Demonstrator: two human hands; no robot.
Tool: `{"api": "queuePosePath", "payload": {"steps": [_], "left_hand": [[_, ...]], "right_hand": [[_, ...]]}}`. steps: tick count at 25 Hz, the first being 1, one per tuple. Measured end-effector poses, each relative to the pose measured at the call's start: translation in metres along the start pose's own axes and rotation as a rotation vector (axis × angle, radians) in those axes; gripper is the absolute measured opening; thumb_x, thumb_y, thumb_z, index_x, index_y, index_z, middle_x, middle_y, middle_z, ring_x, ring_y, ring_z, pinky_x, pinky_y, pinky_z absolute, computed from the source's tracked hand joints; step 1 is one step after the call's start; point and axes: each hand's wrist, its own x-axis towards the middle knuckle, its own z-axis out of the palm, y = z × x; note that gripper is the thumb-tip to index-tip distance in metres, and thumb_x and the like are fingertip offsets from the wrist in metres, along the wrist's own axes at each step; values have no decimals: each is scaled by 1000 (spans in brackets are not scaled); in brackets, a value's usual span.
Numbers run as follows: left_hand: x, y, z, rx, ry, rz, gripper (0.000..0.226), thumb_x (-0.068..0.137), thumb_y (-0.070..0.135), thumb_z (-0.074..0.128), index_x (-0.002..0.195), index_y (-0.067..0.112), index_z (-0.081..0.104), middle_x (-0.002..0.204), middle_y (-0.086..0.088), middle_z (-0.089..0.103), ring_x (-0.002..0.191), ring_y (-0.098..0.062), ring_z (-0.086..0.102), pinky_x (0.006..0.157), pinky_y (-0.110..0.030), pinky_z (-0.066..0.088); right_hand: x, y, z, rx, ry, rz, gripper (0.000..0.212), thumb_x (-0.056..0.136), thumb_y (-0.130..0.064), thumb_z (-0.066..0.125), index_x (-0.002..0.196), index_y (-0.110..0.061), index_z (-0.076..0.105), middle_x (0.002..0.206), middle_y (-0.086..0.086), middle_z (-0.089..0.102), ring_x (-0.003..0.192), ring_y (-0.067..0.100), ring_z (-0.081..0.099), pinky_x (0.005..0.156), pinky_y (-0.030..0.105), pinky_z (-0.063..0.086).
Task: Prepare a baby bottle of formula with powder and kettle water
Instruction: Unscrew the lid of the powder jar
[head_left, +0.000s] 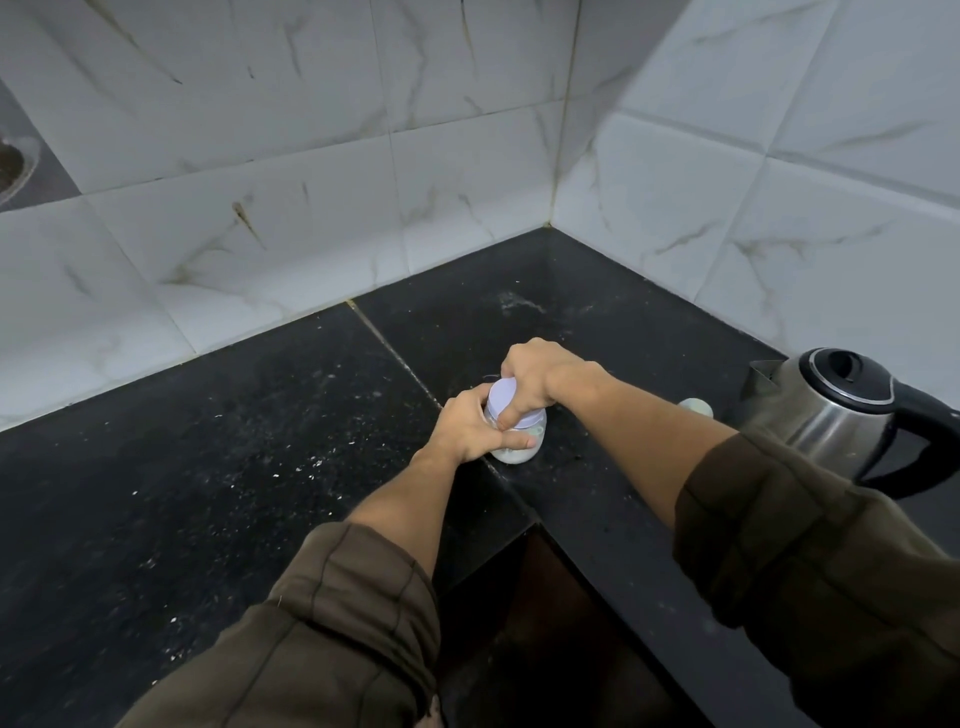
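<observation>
Small clear jar (519, 439) of white powder standing on black counter (234, 441), near the inner corner of the worktop, just beside the seam between slabs. Pale lilac lid (505, 397) on top, seated as far as visible. Left hand (470, 428) wrapped round jar body, fingers curled and pressed against the wall, thumb across the front. Right hand (540, 376) clamped over lid from above, fingers closed round the rim, thumb down the near side. Both sleeves (343, 623) olive-brown, rolled at forearm. Steel kettle (826, 410) with black lid and handle at right, on same counter, apart from jar, lid closed. Small pale rounded object (691, 408) between right forearm and kettle, mostly hidden; possibly part of the baby bottle, cannot tell. Judged step: twisting the powder jar lid, opening or closing not determinable from grip alone. No bottle body plainly in view, so task judged early. Next move, if opening: counter-rotation with jar held flat, lid lifted straight to avoid puffing powder, then set aside.
</observation>
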Motion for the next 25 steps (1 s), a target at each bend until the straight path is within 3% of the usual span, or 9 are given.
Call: {"api": "queuePosePath", "payload": {"steps": [5,7,10,12,15,18,21,23,25], "left_hand": [[2,0,0,-8,3,31,81,47,49,101,120,29,71,105,13,76,100,-8,71,95,-40,60],[3,-1,0,-6,-3,34,81,46,50,101,118,29,71,105,14,76,101,-7,71,95,-39,60],[7,-2,-3,6,-33,17,85,42,53,101,118,28,71,105,14,76,103,-8,70,97,-41,58],[7,-1,-5,9,-37,7,89,40,54,101,120,28,71,108,14,75,105,-9,69,98,-42,57],[7,1,-5,22,-39,15,85,44,50,101,120,30,71,105,14,75,104,-9,68,97,-40,57],[6,2,-6,19,-52,11,84,46,50,101,122,31,71,104,14,76,102,-7,69,97,-39,58],[6,3,-7,27,-56,5,86,45,50,101,123,31,71,105,14,76,103,-8,70,98,-40,57],[6,2,-7,27,-55,0,88,44,50,101,124,30,70,107,14,75,105,-9,69,98,-41,57],[6,3,-7,34,-55,-5,88,44,51,101,123,28,70,107,13,75,106,-10,68,99,-42,56]], "right_hand": [[3,5,0,-44,7,-88,44,57,-50,91,85,-21,72,80,-1,68,79,22,67,58,30,49],[0,5,-4,-82,-28,-137,43,59,-41,93,93,-26,74,86,-2,68,83,22,66,62,31,51],[2,6,-6,-161,-80,-229,61,65,-28,92,122,-29,70,107,-2,66,100,24,64,79,40,58],[2,10,-3,-174,-104,-262,78,68,-26,90,139,-27,57,123,1,59,113,26,59,90,43,57],[0,17,-2,-80,-65,-161,112,64,-49,89,158,-22,35,139,1,48,124,25,53,99,44,54],[-1,17,-3,-84,19,-54,92,59,-69,84,131,-17,62,117,-1,66,104,24,65,87,42,58],[-2,16,-2,-60,3,-78,59,65,-55,90,107,-18,71,101,0,69,92,24,67,78,38,59],[-2,17,-5,-66,-41,-162,55,69,-35,92,118,-23,70,114,0,63,105,25,62,85,41,57],[-3,16,-8,-115,-87,-234,71,73,-20,87,137,-30,58,129,-1,51,118,25,51,95,44,54]]}}
